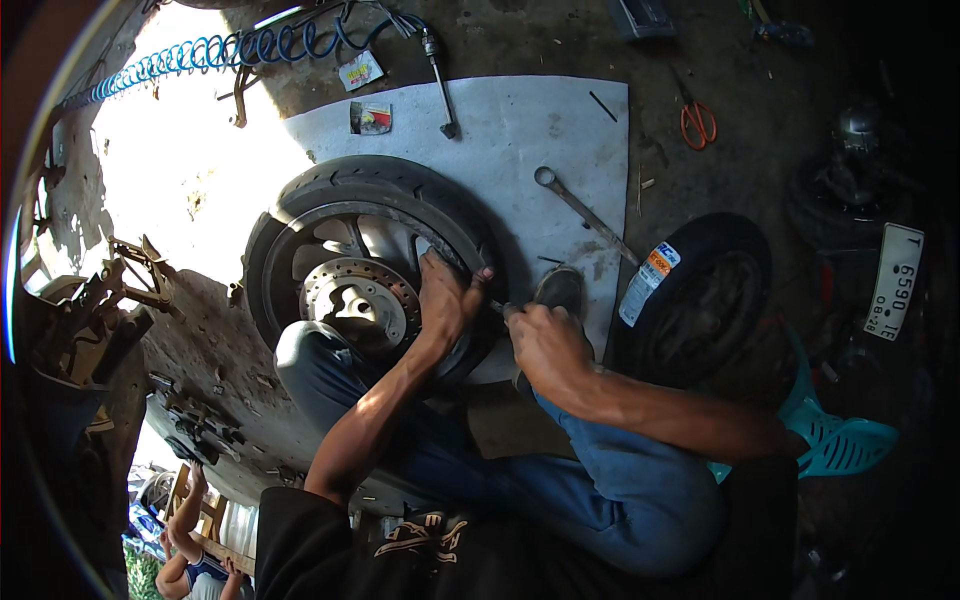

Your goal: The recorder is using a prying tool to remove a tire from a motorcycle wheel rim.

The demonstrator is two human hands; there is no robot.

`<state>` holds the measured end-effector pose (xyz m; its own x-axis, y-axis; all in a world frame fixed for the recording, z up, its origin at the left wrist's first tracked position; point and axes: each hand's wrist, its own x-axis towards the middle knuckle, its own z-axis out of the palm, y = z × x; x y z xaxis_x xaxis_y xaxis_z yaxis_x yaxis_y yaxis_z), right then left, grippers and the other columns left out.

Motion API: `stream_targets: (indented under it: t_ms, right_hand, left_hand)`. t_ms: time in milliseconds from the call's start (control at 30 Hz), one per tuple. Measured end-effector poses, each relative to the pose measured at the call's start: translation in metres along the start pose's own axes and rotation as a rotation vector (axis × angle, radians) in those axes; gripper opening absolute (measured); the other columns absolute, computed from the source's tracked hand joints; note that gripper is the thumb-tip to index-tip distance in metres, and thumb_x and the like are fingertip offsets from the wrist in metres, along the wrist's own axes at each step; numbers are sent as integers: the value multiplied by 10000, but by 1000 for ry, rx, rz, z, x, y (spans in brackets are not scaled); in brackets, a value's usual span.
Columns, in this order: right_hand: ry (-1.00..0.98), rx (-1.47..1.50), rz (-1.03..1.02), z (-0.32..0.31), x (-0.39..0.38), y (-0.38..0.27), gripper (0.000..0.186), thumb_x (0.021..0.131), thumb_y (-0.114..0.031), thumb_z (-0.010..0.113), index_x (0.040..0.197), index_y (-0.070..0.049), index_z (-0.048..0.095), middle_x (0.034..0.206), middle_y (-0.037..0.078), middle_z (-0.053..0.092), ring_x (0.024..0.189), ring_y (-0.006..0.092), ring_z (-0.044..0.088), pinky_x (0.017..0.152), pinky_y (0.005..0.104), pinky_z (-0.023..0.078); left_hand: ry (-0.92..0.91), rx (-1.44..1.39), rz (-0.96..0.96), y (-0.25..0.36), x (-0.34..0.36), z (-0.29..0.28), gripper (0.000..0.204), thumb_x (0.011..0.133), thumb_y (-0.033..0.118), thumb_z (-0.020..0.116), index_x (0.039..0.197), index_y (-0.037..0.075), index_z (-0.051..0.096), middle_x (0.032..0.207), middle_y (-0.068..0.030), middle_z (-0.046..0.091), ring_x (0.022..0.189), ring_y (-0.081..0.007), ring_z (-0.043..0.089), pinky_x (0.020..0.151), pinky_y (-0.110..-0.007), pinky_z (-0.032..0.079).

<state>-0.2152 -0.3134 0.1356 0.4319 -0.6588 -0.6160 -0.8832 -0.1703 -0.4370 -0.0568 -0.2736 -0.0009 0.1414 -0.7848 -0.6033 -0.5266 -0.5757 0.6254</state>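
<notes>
A motorcycle wheel with a black tire and a drilled brake disc lies tilted against my knee, partly on a white sheet. My left hand is closed over the rim and sidewall on the wheel's right side, its thumb pointing toward the tread. Just right of the tread, my right hand is closed in a fist around a small tool. Only a short, thin part of that tool shows, directed at the tire; its kind is hidden by my fingers. My shoe is planted beside the right hand.
A ring wrench lies on the white sheet, beside a second tire with a label. Orange-handled scissors, an air tool on a coiled blue hose and a turquoise plastic part surround me. Another person is at lower left.
</notes>
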Motion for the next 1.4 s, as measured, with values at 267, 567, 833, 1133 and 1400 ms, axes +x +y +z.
stream_targets:
  t_ms: [267, 567, 833, 1133, 1400]
  right_hand:
    - [-47, -478, -6, 31, 7, -83, 154, 849, -153, 677, 839, -67, 805, 819, 153, 765, 743, 241, 772, 618, 371, 620]
    - [-70, 358, -26, -5, -18, 112, 318, 914, -301, 750, 1029, -6, 780, 824, 205, 739, 784, 354, 729, 759, 421, 564]
    - [-190, 586, 166, 37, -27, 109, 295, 917, -230, 758, 1095, 4, 774, 904, 205, 758, 791, 238, 740, 722, 367, 555]
    - [-107, 614, 174, 51, -37, 83, 258, 973, -203, 688, 1138, -22, 768, 817, 239, 726, 686, 278, 751, 658, 399, 560]
    - [-829, 1545, 429, 52, -16, 127, 276, 1089, -271, 538, 937, -45, 587, 629, -77, 382, 429, 27, 356, 489, 189, 462]
  left_hand:
    - [-13, -1, 24, -1, 0, 3, 901, 836, 431, 829, 1347, -145, 363, 1303, -370, 481, 1202, -529, 544, 1031, -519, 456]
    - [-85, 34, 19, 17, -32, -26, 880, 921, 460, 734, 1469, -115, 355, 1431, -337, 454, 1352, -503, 462, 1130, -513, 390]
    - [-44, 328, 397, -21, -79, -6, 730, 935, 287, 697, 1446, -126, 380, 1382, -336, 481, 1277, -495, 503, 1079, -513, 439]
    - [-192, 47, 51, -33, -66, 13, 953, 902, 457, 768, 1501, -94, 271, 1349, -387, 496, 1156, -539, 589, 1000, -523, 485]
    - [-342, -106, 61, -47, -55, 11, 1037, 920, 410, 760, 1508, -189, 152, 1284, -378, 589, 1222, -500, 592, 1037, -463, 481]
